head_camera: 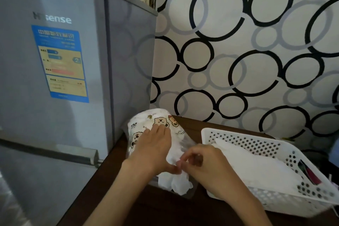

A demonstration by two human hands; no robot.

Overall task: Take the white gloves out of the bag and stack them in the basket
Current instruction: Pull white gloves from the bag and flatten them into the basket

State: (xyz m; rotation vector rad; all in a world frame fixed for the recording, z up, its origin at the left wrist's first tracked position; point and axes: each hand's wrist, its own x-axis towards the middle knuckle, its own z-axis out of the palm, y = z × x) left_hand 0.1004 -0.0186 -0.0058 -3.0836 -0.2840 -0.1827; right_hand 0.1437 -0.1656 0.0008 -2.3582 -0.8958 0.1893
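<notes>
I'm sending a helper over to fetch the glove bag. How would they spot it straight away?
Find the grey fridge; at its right foot stands a dark wooden table. The bag lies there under both hands, left of the white perforated basket. It alone is clear plastic printed with cartoon bears.

A white perforated plastic basket [275,152] holding white fabric gloves [256,167] sits on a dark brown wooden counter [165,211]; left of it, a clear bear-printed plastic bag [146,124] and grey refrigerator [55,115] with blue-and-yellow label [61,63]; behind, black-and-grey ringed white wallpaper [256,51].
</notes>
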